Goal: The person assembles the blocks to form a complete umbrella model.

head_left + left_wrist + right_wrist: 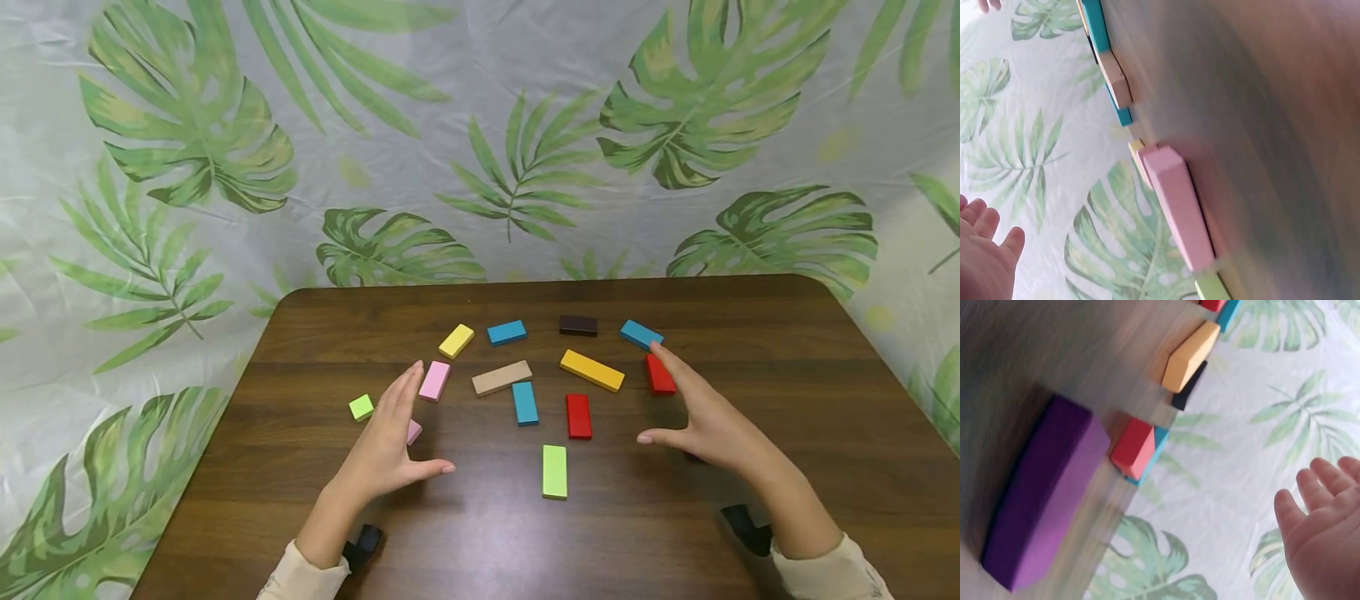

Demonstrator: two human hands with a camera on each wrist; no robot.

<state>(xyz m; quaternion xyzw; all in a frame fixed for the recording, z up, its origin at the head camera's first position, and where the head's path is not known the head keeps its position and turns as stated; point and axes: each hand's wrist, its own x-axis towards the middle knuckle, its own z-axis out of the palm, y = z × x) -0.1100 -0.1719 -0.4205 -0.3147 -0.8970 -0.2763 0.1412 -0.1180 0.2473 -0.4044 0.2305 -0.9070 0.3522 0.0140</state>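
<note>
Head view has a pink oblong, wooden-looking block [435, 381] just beside the fingertips of the left grip [384, 450], on its inner side, with a second pink block [414, 431] partly hidden behind that hand and a small lime-green squarish block [362, 407] on its outer side. At the fingertips of the right grip [708, 421], as seen from above, lie a red oblong block [660, 374] and a blue oblong block [641, 335]; a long purple block [1047, 494], plain in the right wrist view, is mostly hidden beneath that hand. Both grips are spread wide, thumbs well away from fingers, and neither has hold of anything. Between the grips and slightly ahead lie a lime-green oblong block [555, 472], a second red block [578, 416], a second blue block [526, 403], a bare-wood-coloured block [502, 378] and an orange-yellow block [592, 371]. All rest on the dark wood-grain desk [480, 558], with a leaf-print cloth [525, 125] beyond. The step looks like hands poised over scattered pieces, no grasp yet made; the next move would seem to call for lowering a grip over one block and closing thumb and fingers on its long sides without nudging its neighbours.
</note>
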